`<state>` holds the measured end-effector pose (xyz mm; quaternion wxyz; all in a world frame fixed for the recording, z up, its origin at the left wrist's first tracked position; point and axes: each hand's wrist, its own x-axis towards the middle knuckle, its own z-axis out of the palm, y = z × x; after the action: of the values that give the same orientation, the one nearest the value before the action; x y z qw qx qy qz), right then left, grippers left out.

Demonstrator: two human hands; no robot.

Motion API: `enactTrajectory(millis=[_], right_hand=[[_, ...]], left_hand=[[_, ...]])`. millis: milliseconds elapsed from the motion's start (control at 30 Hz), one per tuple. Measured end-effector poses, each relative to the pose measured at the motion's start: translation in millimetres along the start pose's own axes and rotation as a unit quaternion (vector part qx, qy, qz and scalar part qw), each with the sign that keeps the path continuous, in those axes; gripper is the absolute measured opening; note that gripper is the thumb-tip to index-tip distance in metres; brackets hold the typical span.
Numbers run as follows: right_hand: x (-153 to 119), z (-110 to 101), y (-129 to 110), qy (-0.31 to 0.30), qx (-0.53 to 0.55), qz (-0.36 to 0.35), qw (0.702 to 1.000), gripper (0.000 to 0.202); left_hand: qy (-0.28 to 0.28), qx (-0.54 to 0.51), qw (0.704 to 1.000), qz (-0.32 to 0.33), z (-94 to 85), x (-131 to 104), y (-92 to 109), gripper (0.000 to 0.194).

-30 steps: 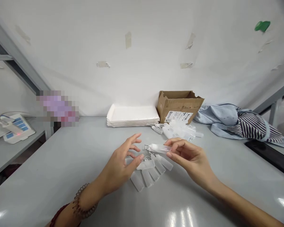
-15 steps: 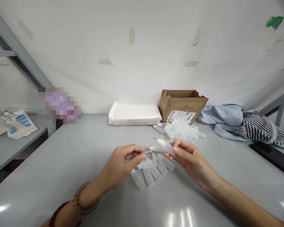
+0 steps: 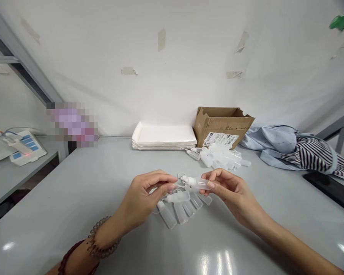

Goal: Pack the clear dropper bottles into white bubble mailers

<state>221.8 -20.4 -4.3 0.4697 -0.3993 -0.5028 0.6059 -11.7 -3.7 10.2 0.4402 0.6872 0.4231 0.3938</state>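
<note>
Between both hands (image 3: 147, 196), a translucent bottle (image 3: 199, 184) in the right (image 3: 232, 189).

- The right hand (image 3: 231, 191) held a translucent bottle (image 3: 199, 184) by one end.
- The left hand's (image 3: 147, 193) fingertips were near its tip.
- Similar bottles (image 3: 167, 215) lay beneath.
- A cardboard box (image 3: 226, 123) stood behind.

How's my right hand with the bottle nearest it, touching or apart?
Touching: in the head view, the right hand grips the bottle near its base between thumb and fingers.
</note>
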Motion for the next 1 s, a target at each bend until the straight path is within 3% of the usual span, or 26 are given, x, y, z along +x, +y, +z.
enactTrajectory(millis=[133, 467, 800, 1000], right_hand=[[-0.8, -0.9, -0.1, -0.001, 0.005, 0.003, 1.000, 0.013], [-2.1, 1.2, -1.8, -0.010, 0.007, -0.004, 1.000, 0.010], [-3.2, 2.6, -2.4, -0.013, 0.009, -0.007, 1.000, 0.010], [-4.3, 1.5, -3.2, -0.008, 0.006, -0.006, 1.000, 0.010]], left_hand=[[-0.005, -0.002, 1.000, 0.018, -0.1, -0.6, -0.2, 0.016], [-0.005, -0.056, 0.994, -0.097, -0.1, -3.0, -0.9, 0.022], [-0.001, -0.041, 0.999, -0.001, 1.1, -1.1, 1.4, 0.005], [-0.014, -0.090, 0.996, -0.025, 0.2, -0.6, 3.9, 0.006]])
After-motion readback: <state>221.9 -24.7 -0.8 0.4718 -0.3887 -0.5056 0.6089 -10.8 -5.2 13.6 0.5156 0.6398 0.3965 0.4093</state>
